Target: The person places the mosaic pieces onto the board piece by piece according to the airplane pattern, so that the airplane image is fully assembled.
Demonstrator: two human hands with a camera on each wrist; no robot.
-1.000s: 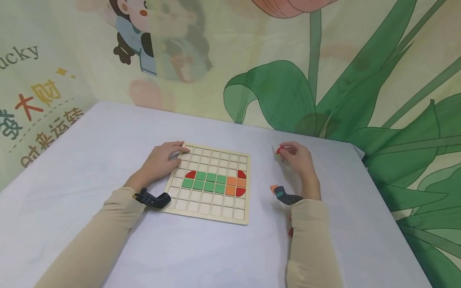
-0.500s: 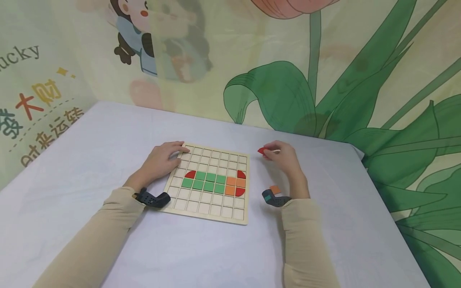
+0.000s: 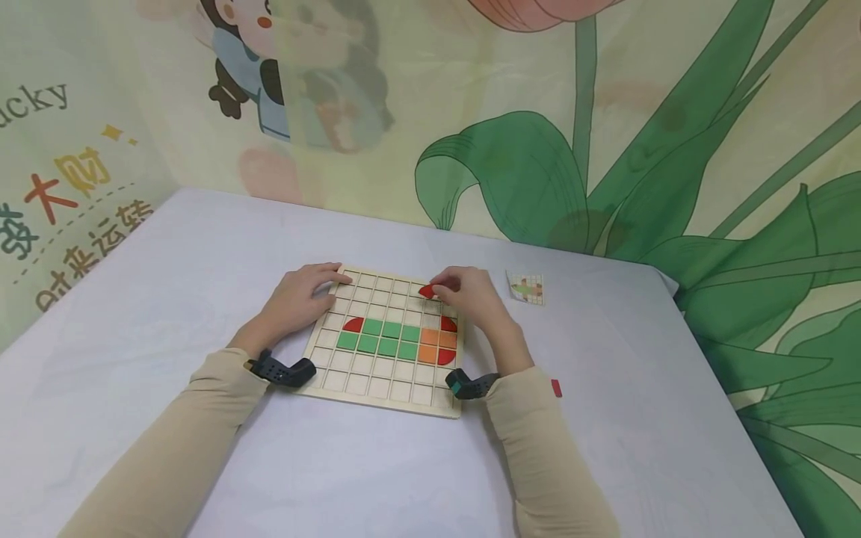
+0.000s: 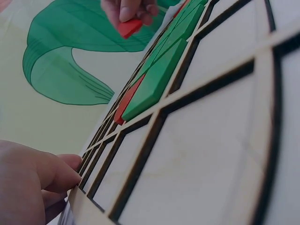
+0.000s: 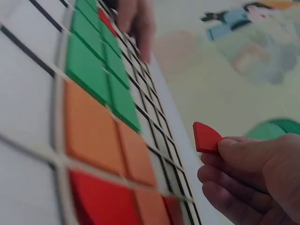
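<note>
A wooden grid board (image 3: 380, 388) lies on the white table. My left hand (image 3: 296, 299) rests on its far-left edge, fingertips touching the frame. Between thumb and fingers, my right hand (image 3: 476, 300) pinches a red quarter-round tile (image 5: 206, 138). It hovers over the upper right cells, apart from the board. Across the board's middle run two rows of green square tiles (image 3: 387, 347), with orange square tiles (image 3: 427, 353) to their right. Red quarter-round tiles sit at this block's corners: one at the upper left (image 3: 353, 325), two at the right (image 3: 447, 357).
A small picture card (image 3: 527, 288) with a coloured grid design lies to the right of the board. Beside the right sleeve, part of a red piece (image 3: 557, 388) shows on the table; the forearm hides what is around it. A printed cloth hangs behind the table.
My right hand has carried the red quarter-round tile leftward from beside the card to over the board. The card has come into full view. My left hand has stayed put.
</note>
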